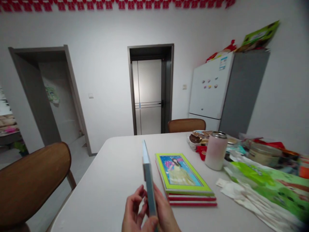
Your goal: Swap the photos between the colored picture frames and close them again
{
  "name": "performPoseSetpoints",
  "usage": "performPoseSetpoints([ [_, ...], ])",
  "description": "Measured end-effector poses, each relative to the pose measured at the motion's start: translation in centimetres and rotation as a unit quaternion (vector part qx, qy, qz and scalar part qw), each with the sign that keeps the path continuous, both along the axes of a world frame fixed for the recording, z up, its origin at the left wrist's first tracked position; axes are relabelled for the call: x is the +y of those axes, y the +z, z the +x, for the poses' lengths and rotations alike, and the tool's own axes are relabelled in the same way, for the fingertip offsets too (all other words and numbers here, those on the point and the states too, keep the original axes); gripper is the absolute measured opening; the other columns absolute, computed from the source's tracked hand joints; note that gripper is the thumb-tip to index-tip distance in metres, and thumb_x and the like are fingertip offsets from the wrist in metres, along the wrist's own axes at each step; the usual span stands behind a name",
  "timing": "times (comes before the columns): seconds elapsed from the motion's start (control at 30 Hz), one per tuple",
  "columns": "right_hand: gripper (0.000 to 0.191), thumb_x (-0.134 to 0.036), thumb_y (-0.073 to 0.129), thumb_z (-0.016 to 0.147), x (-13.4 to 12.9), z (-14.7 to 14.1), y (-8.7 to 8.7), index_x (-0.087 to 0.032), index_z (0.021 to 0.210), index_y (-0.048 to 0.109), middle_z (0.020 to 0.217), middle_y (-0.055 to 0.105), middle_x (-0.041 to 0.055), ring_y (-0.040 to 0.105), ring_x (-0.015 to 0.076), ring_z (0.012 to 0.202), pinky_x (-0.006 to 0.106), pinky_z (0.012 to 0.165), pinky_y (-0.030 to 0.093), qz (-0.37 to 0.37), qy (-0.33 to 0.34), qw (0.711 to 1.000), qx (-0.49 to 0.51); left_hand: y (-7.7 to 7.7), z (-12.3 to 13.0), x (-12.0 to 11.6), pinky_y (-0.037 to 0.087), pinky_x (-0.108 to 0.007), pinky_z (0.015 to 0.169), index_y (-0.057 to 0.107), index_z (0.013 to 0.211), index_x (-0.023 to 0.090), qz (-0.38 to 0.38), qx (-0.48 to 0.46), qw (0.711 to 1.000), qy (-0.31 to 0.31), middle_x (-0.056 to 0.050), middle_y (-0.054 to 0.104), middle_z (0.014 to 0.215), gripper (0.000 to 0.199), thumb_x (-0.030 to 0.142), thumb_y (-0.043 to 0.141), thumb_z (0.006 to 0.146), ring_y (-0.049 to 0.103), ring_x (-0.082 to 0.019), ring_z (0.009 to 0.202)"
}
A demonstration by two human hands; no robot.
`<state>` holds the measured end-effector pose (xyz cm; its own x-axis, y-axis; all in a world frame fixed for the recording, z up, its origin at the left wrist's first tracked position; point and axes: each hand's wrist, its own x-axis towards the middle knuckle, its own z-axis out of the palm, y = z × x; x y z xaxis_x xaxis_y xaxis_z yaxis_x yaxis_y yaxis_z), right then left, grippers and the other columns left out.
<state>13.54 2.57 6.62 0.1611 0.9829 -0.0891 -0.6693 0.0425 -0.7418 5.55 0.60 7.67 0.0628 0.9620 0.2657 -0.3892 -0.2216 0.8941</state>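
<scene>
A thin blue-grey book or box point(149, 180) stands edge-on above the near part of the white table, held between both hands. My left hand point(135, 209) has its fingers curled at its left side, with the thumb pressed on its lower end. Flat against the right side lies my right hand point(164, 209), its fingertips partly hidden behind the object. Just right of the hands rests a stack of books; the top one point(182, 174) has a yellow-green border and a picture of a figure in a yellow dress, with red-edged books beneath.
A pink-white can-shaped bottle point(216, 150) stands right of the stack. Farther right are a green packet point(272, 183), white cloth point(251, 199) and a glass container point(264, 154). Brown chairs point(36, 180) stand left and behind the table point(96, 187). A fridge point(210, 90) is at the back right.
</scene>
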Motion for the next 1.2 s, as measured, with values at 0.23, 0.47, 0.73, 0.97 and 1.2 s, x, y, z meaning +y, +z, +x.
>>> performPoseSetpoints([
  [0.23,0.072,-0.025,0.052,0.065,2.2,12.8,5.1,-0.018,0.130,0.022,0.068,0.062,-0.0009,0.052,0.0128,0.046,0.024,0.047,0.040,-0.031,-0.100,0.958,-0.266,4.5,2.3,3.5,0.041,-0.038,0.085,0.046,0.108,0.016,-0.075,-0.055,0.989,-0.114,-0.011,0.056,0.107,0.050,0.035,0.063,0.066,0.053,-0.025,0.097],
  [0.47,0.062,-0.026,0.048,0.067,5.3,22.2,2.1,-0.007,0.124,0.034,0.078,0.065,0.0045,0.059,0.0165,0.070,0.025,0.064,0.044,-0.068,-0.101,0.845,-0.521,-1.2,8.0,6.4,0.039,-0.033,0.088,0.047,0.102,0.010,-0.044,0.136,0.985,-0.098,-0.013,0.058,0.104,0.035,0.019,0.051,0.068,0.053,-0.022,0.098],
  [0.73,0.048,-0.036,0.050,0.065,3.5,24.5,-0.5,-0.014,0.108,0.055,0.113,0.055,0.0090,0.051,0.0216,0.101,0.030,0.084,0.039,-0.136,-0.104,0.821,-0.545,-3.7,9.2,6.1,0.034,-0.024,0.091,0.037,0.118,0.014,-0.019,0.247,0.965,-0.088,-0.006,0.049,0.119,0.052,0.007,0.045,0.066,0.044,-0.016,0.109],
  [0.97,0.042,-0.048,0.047,0.064,1.5,21.5,-1.2,-0.018,0.089,0.064,0.094,0.065,0.0074,0.059,0.0226,0.084,0.029,0.073,0.045,-0.167,-0.036,0.851,-0.496,-5.4,7.8,5.9,0.031,-0.020,0.092,0.031,0.123,0.016,-0.038,0.273,0.956,-0.099,-0.003,0.048,0.121,0.068,-0.001,0.041,0.059,0.042,-0.014,0.111],
  [1.2,0.043,-0.048,0.041,0.069,6.8,13.1,-0.1,-0.015,0.084,0.063,0.077,0.067,0.0062,0.060,0.0204,0.072,0.028,0.066,0.045,-0.086,0.035,0.855,-0.510,-5.1,1.8,11.4,0.034,-0.028,0.089,0.041,0.117,0.019,-0.059,0.288,0.955,0.036,-0.003,0.058,0.107,0.064,-0.001,0.041,0.057,0.049,-0.019,0.103],
])
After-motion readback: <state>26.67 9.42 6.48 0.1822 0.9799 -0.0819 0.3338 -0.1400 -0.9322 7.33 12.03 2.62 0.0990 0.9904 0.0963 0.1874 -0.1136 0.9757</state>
